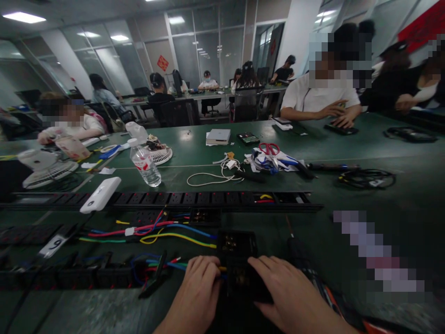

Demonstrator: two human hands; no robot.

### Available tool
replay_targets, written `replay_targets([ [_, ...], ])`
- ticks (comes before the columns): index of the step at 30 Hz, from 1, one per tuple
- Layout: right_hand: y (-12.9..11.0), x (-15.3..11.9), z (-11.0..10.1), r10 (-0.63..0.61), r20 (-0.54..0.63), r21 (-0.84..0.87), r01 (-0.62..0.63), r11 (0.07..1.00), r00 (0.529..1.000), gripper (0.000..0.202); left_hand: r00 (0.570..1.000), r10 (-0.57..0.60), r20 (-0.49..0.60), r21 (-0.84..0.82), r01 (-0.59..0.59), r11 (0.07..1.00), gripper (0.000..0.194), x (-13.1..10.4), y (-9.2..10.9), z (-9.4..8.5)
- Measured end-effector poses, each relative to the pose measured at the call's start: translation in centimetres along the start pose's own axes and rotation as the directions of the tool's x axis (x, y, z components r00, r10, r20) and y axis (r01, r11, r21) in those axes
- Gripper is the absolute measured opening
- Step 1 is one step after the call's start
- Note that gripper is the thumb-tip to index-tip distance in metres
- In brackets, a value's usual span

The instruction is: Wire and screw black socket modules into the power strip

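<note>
My right hand (290, 290) is closed around the right side of a black terminal box (239, 278), whose open face shows brass-coloured terminals. Close to the box's left side, my left hand (200, 290) has its fingers curled on the wires (222, 269) that run into it; their tips are partly hidden. Just beyond sits a second black terminal box (238, 241), with blue and yellow-green wires entering from the left. A red wire end (176, 260) sticks up left of my left hand. Further left lies a black socket strip (79, 276) with wires at its end.
A long socket strip (174, 198) crosses the table behind the boxes. Behind it stand a water bottle (146, 162) and a pile with red scissors (269, 149). A screwdriver (292, 236) lies by my right hand. A co-worker (321, 99) sits across the table.
</note>
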State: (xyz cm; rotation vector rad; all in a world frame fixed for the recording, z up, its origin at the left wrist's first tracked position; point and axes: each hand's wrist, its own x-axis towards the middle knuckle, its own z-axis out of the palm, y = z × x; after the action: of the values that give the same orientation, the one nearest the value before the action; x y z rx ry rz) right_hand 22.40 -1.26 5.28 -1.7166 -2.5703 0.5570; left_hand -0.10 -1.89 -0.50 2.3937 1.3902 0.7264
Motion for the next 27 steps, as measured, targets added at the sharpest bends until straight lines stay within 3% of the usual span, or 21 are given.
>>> replay_targets([
  [11,0.0,-0.1,0.2,-0.002,-0.01,0.018,0.002,1.0,1.0,0.067,0.999,0.018,-0.045,0.009,-0.018,1.0,0.021,-0.9,-0.6,0.1],
  [16,0.3,-0.1,0.1,0.003,-0.004,0.011,-0.003,1.0,1.0,0.073,0.994,-0.045,-0.095,0.193,0.063,0.979,0.02,-1.5,0.0,-0.8],
  [21,0.8,-0.4,0.5,0.008,0.027,0.049,-0.009,0.999,1.0,0.084,1.0,-0.002,0.0,0.281,0.002,0.96,0.01,-2.4,-0.1,-0.9],
  [27,1.2,-0.9,-0.4,0.099,0.079,0.078,-0.105,0.991,0.992,0.09,1.0,0.023,0.001,0.188,-0.023,0.982,0.023,-2.7,-0.4,-0.4],
])
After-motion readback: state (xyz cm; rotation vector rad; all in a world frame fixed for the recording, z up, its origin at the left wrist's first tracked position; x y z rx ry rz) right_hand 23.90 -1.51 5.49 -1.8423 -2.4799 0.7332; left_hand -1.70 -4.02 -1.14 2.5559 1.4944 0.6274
